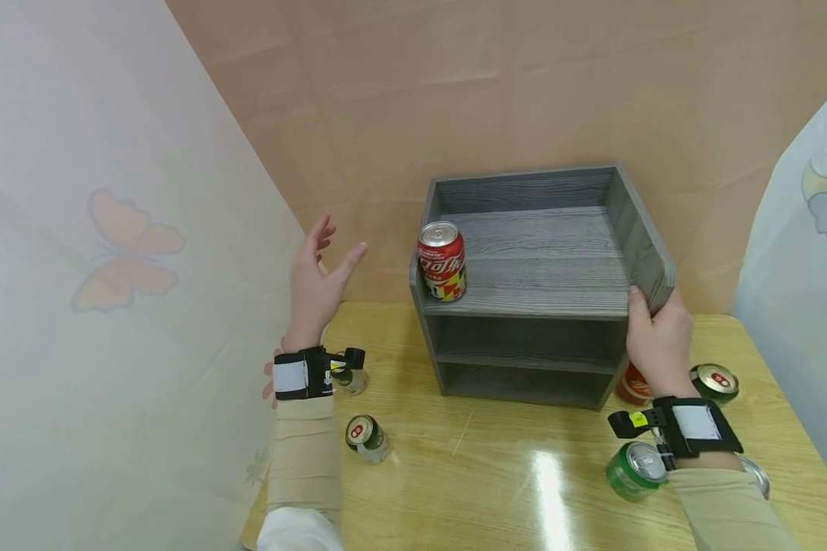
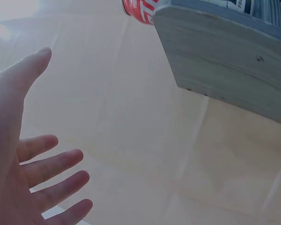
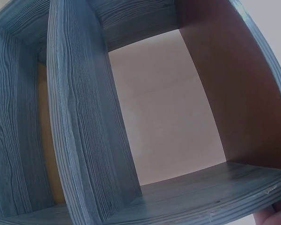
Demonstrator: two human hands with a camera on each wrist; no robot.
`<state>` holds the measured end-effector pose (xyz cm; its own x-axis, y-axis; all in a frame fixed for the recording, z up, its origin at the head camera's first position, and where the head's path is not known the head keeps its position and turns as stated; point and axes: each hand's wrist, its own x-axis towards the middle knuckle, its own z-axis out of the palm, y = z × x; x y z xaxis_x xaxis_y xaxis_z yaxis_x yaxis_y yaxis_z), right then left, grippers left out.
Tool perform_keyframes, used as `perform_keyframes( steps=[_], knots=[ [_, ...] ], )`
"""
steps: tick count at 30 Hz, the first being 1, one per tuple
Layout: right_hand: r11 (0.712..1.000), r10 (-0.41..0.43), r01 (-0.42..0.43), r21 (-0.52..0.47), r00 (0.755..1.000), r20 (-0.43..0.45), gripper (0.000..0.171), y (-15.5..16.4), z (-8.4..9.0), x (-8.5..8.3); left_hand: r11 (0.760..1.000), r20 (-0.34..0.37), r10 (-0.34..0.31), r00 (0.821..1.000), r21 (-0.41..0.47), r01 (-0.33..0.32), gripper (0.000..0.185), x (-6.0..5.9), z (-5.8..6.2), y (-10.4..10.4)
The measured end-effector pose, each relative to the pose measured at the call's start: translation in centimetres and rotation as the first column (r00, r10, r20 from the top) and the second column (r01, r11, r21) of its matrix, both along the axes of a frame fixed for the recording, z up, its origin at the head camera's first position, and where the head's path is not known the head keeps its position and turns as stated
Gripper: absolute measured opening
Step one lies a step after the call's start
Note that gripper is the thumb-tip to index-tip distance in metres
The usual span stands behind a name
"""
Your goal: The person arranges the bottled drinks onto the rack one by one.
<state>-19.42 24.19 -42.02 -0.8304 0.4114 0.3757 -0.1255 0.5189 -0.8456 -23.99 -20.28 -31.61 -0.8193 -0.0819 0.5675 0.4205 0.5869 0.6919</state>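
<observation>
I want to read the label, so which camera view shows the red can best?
The head view: the red can stands upright and whole on the shelf. The left wrist view shows only its bottom edge; the right wrist view shows none.

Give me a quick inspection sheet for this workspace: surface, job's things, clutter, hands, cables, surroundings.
Surface: glossy yellow wooden table, glare patch near the front.
Job's things: grey wooden shelf unit; red cola can upright at the top tier's left front corner.
Clutter: loose cans on the table, green can lying at right, small can at left.
Hands: left hand open, raised left of the shelf, touching nothing; right hand grips the shelf's front right corner.
Cables: nothing seen.
Surroundings: peach wall behind, white curtain with butterfly print at left.
</observation>
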Motion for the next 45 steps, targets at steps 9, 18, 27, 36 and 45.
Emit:
perform_keyframes(
  steps=[9,18,27,36,45],
  knots=[
    [1.000,-0.017,0.017,0.009,1.000,-0.010,0.046,0.0,-0.2,0.1,0.998,0.160,0.063,0.985,-0.017,-0.061,0.082,-0.8,-2.9,-1.9],
    [1.000,-0.020,0.021,0.015,0.999,-0.031,0.044,0.0,-0.4,0.1,0.990,0.313,0.129,0.941,-0.100,-0.103,0.091,-2.4,-7.8,-4.0],
    [1.000,-0.013,0.014,0.011,0.999,-0.050,0.044,-0.1,-0.3,-0.1,0.985,0.434,0.167,0.885,-0.122,-0.126,0.090,-2.7,-11.9,-5.1],
    [1.000,-0.008,0.008,0.012,0.999,-0.038,0.045,-0.1,-0.3,-0.1,0.980,0.579,0.177,0.796,-0.182,-0.085,0.086,-1.6,-15.7,-6.5],
    [1.000,-0.012,0.012,0.018,0.999,-0.031,0.044,0.0,-0.3,0.0,0.976,0.626,0.198,0.755,-0.200,-0.090,0.083,-0.5,-18.0,-6.9]
  ],
)
